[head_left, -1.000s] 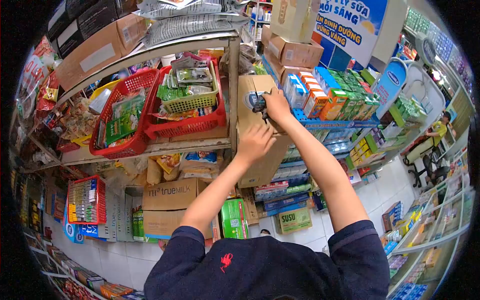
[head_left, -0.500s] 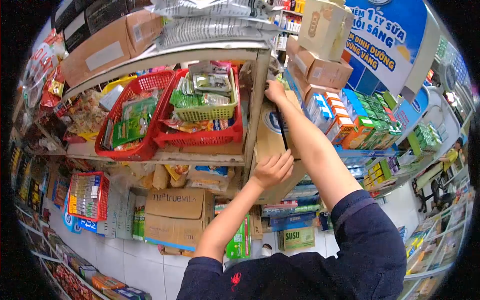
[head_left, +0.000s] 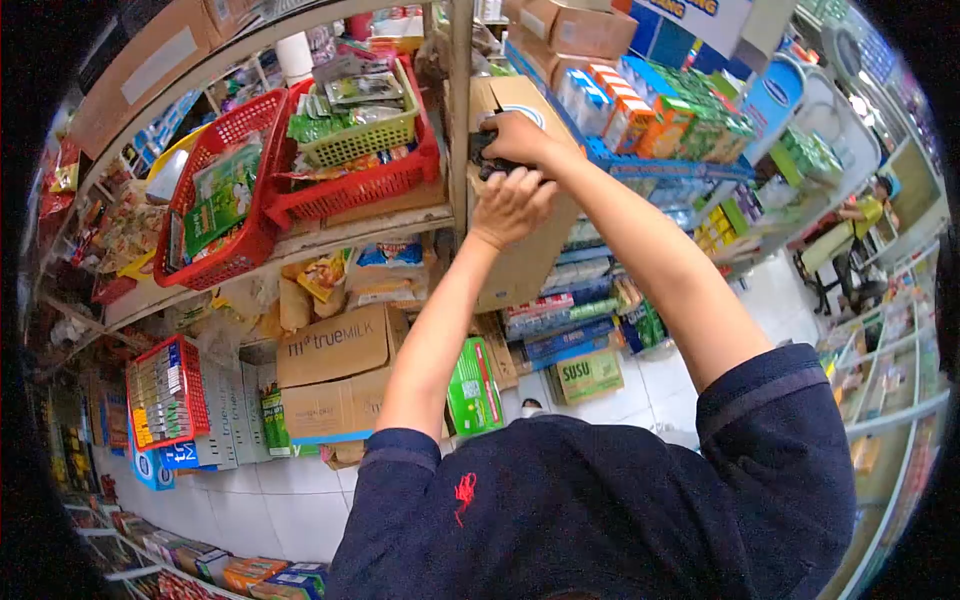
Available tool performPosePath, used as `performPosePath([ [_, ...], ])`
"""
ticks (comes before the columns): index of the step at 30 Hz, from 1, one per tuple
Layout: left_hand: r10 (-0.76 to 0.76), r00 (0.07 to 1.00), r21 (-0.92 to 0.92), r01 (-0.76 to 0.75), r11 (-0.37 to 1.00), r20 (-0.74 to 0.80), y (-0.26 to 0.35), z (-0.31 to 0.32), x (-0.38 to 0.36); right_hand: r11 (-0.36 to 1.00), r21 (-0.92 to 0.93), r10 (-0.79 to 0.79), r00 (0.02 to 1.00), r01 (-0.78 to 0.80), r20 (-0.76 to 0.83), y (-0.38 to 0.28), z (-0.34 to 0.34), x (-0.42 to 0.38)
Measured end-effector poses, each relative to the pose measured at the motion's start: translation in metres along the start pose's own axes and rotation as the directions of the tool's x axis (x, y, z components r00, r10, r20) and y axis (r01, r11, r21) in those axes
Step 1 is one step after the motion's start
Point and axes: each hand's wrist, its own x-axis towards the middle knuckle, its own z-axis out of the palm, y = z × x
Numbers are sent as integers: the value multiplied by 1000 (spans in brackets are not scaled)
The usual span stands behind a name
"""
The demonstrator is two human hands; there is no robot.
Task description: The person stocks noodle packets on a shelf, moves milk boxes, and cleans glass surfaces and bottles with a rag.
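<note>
My right hand (head_left: 525, 139) is closed around a dark black item (head_left: 488, 152) whose exact kind I cannot make out. Just below it, my left hand (head_left: 512, 204) has its fingers curled up against the lower side of that item, and its fingertips are partly hidden. Both hands are over a tall cardboard box (head_left: 545, 225) with a blue-and-white round mark near its top. The box stands right beside the shelf's upright post (head_left: 460, 120).
Red baskets (head_left: 225, 170) of packets sit on the shelf at left, one holding a green basket (head_left: 360, 140). Milk cartons (head_left: 650, 110) stand at right. A TH true MILK box (head_left: 335, 370) and a SUSU box (head_left: 588, 376) are below.
The black strap stretched between my hands before is no longer seen extended; the dark item is now bunched at my right hand. My left hand has come up close to my right. The view has shifted.
</note>
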Motion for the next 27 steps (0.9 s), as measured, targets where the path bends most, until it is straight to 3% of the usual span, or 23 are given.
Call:
performPosePath([
  [3, -211, 978, -397, 194, 897, 1, 0, -19, 12, 998, -14, -60, 998, 60, 20, -15, -17, -25],
  [4, -205, 979, -405, 187, 895, -1, -1, -26, 17, 999, 12, -51, 994, 51, 97, -20, -21, -32],
  [5, -312, 950, -457, 270, 848, -16, -2, -32, 21, 999, 37, -44, 984, 38, 172, -24, -25, -40],
  [7, -435, 898, -470, 358, 807, -63, -7, -46, 34, 993, 100, -68, 997, 71, -32, -40, -26, -75],
  [9, -507, 862, -527, 429, 734, -4, -18, -60, 59, 944, -257, -282, 910, 206, -305, -50, -10, -100],
  [11, -445, 877, -641, 450, 622, 185, -28, -61, 84, 906, -374, -372, 797, 200, -475, -61, 8, -124],
  [13, -230, 883, -678, 464, 571, 410, -40, -44, 94, 924, -347, -336, 780, 163, -528, -63, 28, -134],
  [14, -101, 865, -614, 427, 664, 492, -46, -33, 92, 918, -365, -351, 746, 156, -565, -59, 39, -136],
  [15, -101, 863, -610, 427, 667, 494, -48, -23, 88, 913, -380, -367, 708, 149, -603, -55, 51, -136],
  [17, 183, 805, -646, 293, 705, 565, -48, -9, 82, 931, -344, -323, 720, 124, -614, -48, 76, -142],
  [18, 209, 708, -588, 343, 733, 674, -46, -7, 77, 937, -330, -295, 766, 116, -570, -45, 88, -147],
  [19, 215, 698, -584, 346, 734, 683, -44, -3, 71, 944, -313, -264, 811, 105, -523, -41, 103, -152],
  [21, 196, 588, -542, 497, 678, 785, -43, 7, 53, 953, -279, -246, 835, 116, -493, -29, 131, -163],
  [23, 210, 582, -531, 458, 713, 785, -45, 7, 51, 961, -254, -218, 870, 112, -442, -22, 156, -174],
  [27, 178, 569, -554, 601, 576, 803, -45, 10, 51, 971, -228, -167, 899, 78, -405, -9, 210, -193],
])
